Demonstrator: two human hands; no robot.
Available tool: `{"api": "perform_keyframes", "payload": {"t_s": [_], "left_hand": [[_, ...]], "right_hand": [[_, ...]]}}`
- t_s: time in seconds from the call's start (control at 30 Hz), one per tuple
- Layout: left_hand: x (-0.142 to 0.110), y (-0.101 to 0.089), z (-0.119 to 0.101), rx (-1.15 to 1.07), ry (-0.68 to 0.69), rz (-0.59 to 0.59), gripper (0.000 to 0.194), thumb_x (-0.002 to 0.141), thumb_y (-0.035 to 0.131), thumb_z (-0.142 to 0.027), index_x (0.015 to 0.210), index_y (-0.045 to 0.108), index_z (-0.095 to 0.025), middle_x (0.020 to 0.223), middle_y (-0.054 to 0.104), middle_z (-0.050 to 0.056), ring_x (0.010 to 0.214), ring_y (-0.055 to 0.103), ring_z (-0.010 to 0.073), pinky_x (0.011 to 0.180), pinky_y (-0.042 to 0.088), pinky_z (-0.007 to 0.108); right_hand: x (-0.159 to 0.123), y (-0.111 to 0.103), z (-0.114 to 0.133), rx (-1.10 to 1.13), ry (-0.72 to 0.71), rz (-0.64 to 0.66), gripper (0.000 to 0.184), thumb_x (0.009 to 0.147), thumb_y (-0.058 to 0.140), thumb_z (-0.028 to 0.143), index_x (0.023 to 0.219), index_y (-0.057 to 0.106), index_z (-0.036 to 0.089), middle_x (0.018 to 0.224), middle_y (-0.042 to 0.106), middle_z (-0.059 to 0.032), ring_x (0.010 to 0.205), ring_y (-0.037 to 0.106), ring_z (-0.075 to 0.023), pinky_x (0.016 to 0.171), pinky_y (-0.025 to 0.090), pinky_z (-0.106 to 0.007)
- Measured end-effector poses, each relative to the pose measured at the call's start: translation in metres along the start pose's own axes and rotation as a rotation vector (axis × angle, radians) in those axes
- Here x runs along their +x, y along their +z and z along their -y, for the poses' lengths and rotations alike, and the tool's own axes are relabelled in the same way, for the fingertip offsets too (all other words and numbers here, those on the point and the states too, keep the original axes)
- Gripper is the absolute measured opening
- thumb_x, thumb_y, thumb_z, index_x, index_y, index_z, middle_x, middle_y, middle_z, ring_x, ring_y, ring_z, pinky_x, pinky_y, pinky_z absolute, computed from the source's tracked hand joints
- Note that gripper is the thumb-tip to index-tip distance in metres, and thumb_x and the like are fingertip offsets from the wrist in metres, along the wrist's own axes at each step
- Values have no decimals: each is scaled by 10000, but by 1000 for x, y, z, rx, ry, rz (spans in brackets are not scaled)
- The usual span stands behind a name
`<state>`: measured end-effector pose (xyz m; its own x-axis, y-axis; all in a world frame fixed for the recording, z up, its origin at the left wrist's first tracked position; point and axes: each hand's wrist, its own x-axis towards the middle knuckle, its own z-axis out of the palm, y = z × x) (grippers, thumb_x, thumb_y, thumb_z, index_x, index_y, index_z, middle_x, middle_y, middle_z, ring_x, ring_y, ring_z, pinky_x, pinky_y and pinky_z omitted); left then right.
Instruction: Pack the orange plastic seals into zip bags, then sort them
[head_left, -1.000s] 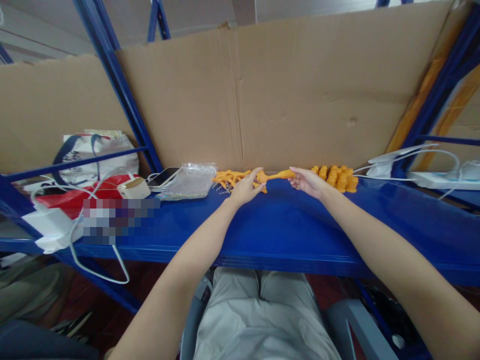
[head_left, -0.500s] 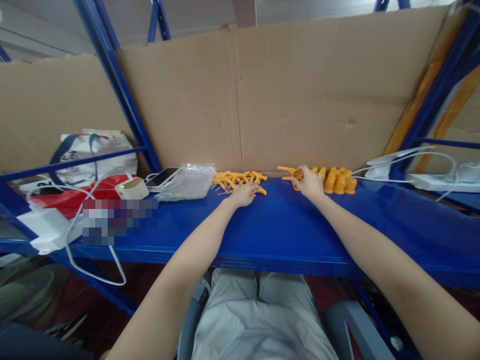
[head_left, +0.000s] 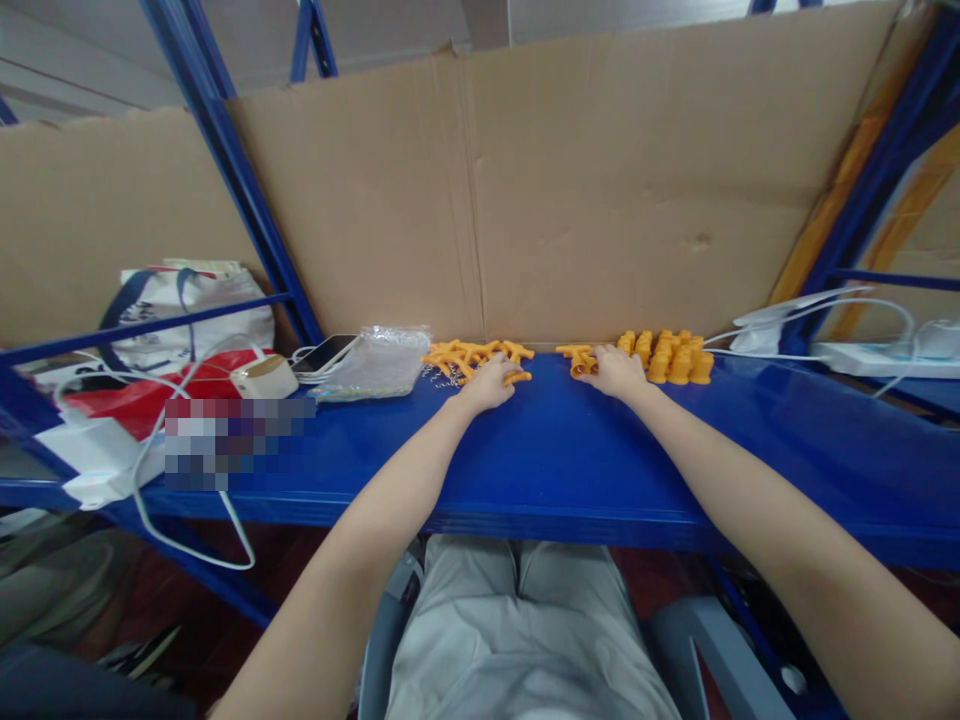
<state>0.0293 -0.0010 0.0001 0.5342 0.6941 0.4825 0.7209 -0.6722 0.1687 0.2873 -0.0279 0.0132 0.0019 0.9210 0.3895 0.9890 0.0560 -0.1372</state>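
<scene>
My left hand (head_left: 491, 386) rests at the near right side of a loose pile of orange branched plastic pieces (head_left: 461, 355). Its fingers are closed around one orange piece (head_left: 517, 378), whose end sticks out to the right. Low over the shelf, my right hand (head_left: 618, 373) has its fingers bent around an orange plastic piece with a round, cup-like end (head_left: 581, 369). Another slim orange part (head_left: 574, 350) lies just behind it, touching or very close. Right of that hand stand several orange cup-shaped pieces (head_left: 679, 360) in tight rows. Small metal bits (head_left: 442, 377) lie by the pile.
A clear plastic bag (head_left: 379, 365) and a phone (head_left: 330, 352) lie left of the pile. White cables, a power strip (head_left: 112, 460) and a cloth bag (head_left: 195, 310) crowd the far left. Cardboard (head_left: 600, 190) walls the back of the blue shelf (head_left: 555, 450). Another power strip (head_left: 885, 365) lies right.
My right hand has come down slightly, and the orange parts at its fingertips now sit lower, near the shelf. My left hand has shifted only a little at the pile's edge.
</scene>
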Motion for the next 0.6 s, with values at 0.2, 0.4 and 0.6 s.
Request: {"api": "perform_keyframes", "payload": {"t_s": [0.2,0.4,0.6], "left_hand": [[-1,1,-2,-23,-4,-19,377,775,625,-45,1108,744,-177,1054,607,77,998,654,223,1000,517,388],[-1,2,0,-4,18,-5,388,786,609,-64,1134,728,-187,1087,604,80,1024,648,226,1017,514,393],[-3,-6,-12,11,-8,4,464,797,542,-16,1201,697,-180,1157,584,80,1082,628,208,1051,488,356]], "right_hand": [[3,-6,-2,91,69,18,296,878,627,298,1132,611,147,1139,706,-217,1095,661,-357,874,488,-416],[3,2,-3,265,-32,101,263,819,634,162,1082,631,175,1005,743,-125,955,694,-263,828,503,-321],[3,4,1,163,-66,139,390,831,619,179,1215,604,109,1014,739,-138,914,692,-251,782,502,-303]]}}
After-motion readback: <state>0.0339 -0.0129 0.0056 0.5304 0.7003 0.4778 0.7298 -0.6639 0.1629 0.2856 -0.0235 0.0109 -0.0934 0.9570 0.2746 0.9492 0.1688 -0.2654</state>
